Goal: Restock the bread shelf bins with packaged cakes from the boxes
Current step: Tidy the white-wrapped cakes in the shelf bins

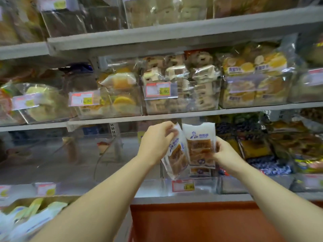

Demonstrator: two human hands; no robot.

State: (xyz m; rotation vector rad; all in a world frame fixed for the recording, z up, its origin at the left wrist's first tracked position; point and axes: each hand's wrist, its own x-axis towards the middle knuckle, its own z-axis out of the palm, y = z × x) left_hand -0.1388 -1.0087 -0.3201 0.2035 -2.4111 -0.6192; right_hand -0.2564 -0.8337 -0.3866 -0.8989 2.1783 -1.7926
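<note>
My left hand (157, 139) grips the top of a white packaged cake (175, 157) that hangs tilted above a clear bin (206, 186) on the lower shelf. My right hand (222, 151) holds a second white packaged cake (200, 147) upright by its right edge, right beside the first. Another pack of the same kind (199, 172) lies lower inside the bin. A cardboard box (26, 202) with several pale wrapped cakes sits at the bottom left, under my left forearm.
Clear bins of wrapped breads and cakes line the middle shelf (174, 115), with price tags (158, 89) on their fronts. Bins left of my hands on the lower shelf (174, 199) look nearly bare. Dark snack packs (272, 151) fill the right side. An orange-red panel (192, 222) runs below.
</note>
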